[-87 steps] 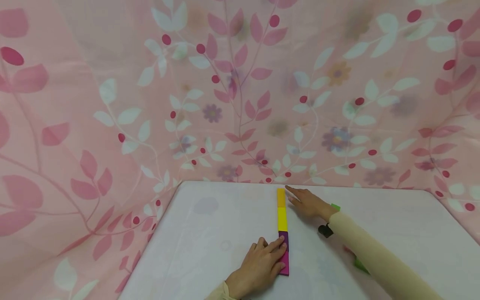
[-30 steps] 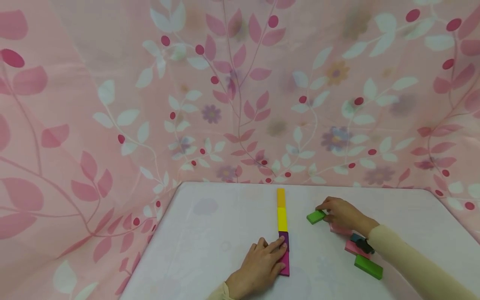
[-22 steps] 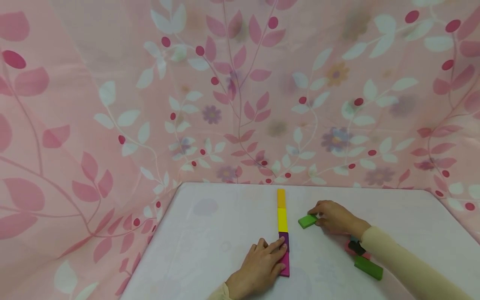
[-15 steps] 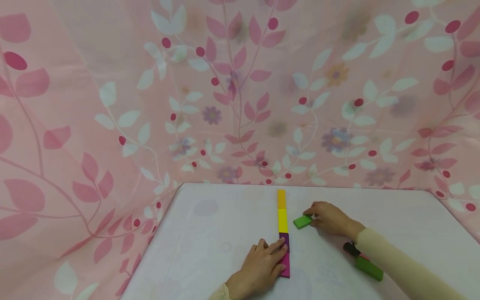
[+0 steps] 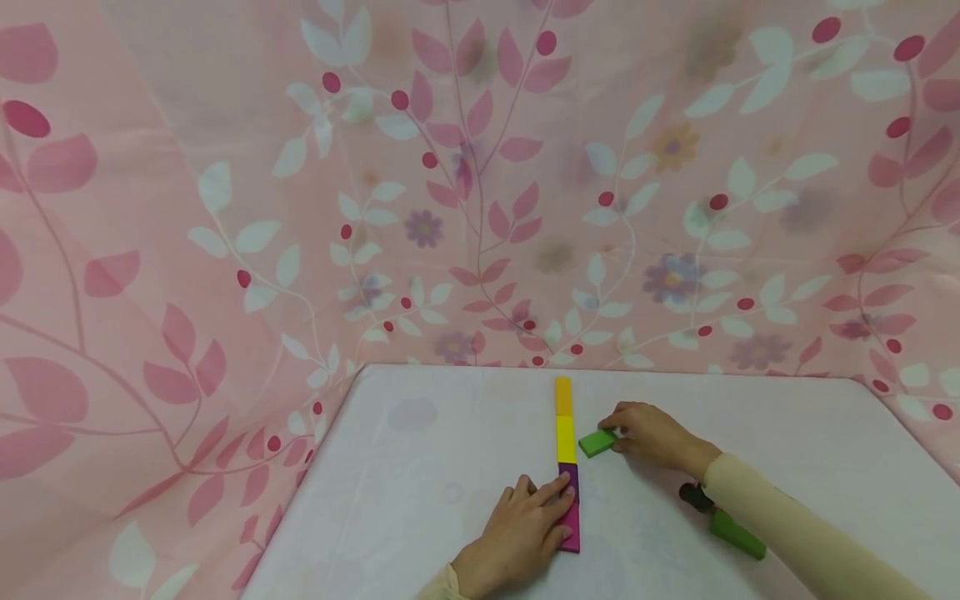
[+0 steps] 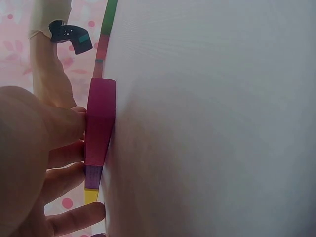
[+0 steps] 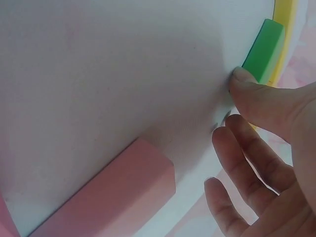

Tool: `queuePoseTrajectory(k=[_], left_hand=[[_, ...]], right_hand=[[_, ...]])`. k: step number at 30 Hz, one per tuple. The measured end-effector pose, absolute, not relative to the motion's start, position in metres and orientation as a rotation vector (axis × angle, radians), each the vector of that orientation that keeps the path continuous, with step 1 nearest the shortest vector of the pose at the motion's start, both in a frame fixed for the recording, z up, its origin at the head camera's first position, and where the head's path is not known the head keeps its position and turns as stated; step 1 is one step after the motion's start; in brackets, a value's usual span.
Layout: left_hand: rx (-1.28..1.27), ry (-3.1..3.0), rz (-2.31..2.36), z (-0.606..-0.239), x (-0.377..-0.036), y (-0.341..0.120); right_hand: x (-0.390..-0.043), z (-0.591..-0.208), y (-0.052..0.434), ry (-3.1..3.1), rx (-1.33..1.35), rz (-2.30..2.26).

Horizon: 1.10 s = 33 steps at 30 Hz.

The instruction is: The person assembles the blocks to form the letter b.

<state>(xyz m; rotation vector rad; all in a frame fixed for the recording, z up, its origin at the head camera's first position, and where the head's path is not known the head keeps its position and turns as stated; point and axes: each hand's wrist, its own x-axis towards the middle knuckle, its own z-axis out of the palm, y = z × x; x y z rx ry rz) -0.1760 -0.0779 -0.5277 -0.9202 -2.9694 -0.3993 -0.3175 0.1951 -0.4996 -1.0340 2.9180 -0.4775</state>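
A straight row of flat blocks lies on the white table (image 5: 435, 467): orange (image 5: 562, 396), yellow (image 5: 564, 439), purple (image 5: 569, 477) and magenta (image 5: 571, 533). My left hand (image 5: 546, 506) rests flat on the purple and magenta blocks with straight fingers; in the left wrist view it (image 6: 64, 148) lies along the magenta block (image 6: 100, 121). My right hand (image 5: 621, 431) pinches a green block (image 5: 597, 442) that lies just right of the yellow block. In the right wrist view the thumb (image 7: 254, 94) sits against the green block (image 7: 264, 52), close to the yellow one (image 7: 287, 29).
A second green block (image 5: 737, 534) lies at the right beside my right sleeve. A pink block (image 7: 113, 197) lies on the table behind my right hand. A pink floral curtain (image 5: 225, 250) rises along the table's far and left edges.
My right hand left the far end of the row, took a green block from the pile at the right and brought it leftwards to the yellow block. The left hand stayed still.
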Motion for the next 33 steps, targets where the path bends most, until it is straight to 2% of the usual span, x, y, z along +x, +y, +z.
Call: queuePoseTrajectory(k=[33], left_hand=[[-0.909,-2.991,-0.404,-0.5262,-0.1758,-0.0773]], right_hand=[[-0.3109,-0.4991,0.1893,2.930,-1.003,-0.466]])
